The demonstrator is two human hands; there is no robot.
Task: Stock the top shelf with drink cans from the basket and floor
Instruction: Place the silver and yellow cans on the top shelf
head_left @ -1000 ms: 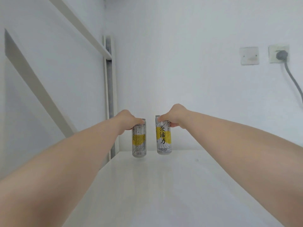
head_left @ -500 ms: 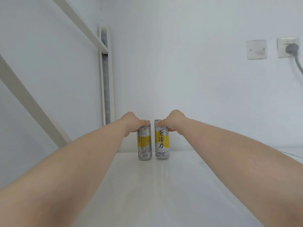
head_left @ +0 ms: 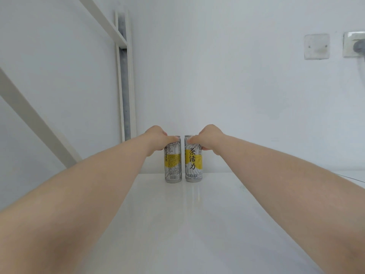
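Glossy white laminate fills the lower half of the frame: the shelf top (head_left: 197, 224), smooth enough to mirror the two cans standing on it. Your bare forearms run in from the lower corners and meet at centre frame. Your left hand (head_left: 156, 138) curls over the upper part of the barcode can (head_left: 173, 167), thumb laid along its rim. Your right hand (head_left: 209, 138) wraps the top of the lettered can (head_left: 194, 167) the same way, its fingers hidden behind the can.

Both cans are slim upright cylinders of silvery metal, printed with grey swirling lines and a yellow patch. One shows fine print and a barcode, the other bold black brush characters. They stand side by side near the back edge of the shelf, bases on the surface, with a thin gap between them.

Behind them rises a matte white wall (head_left: 237, 95). At upper left a white upright post (head_left: 126, 86) with a grey channel meets a slanted white beam (head_left: 102, 18), and a wider diagonal brace (head_left: 35, 119) crosses the left edge. At upper right sit a square blank plate (head_left: 316, 46) and a socket (head_left: 352, 39) with a grey plug (head_left: 359, 49), cut by the frame edge.
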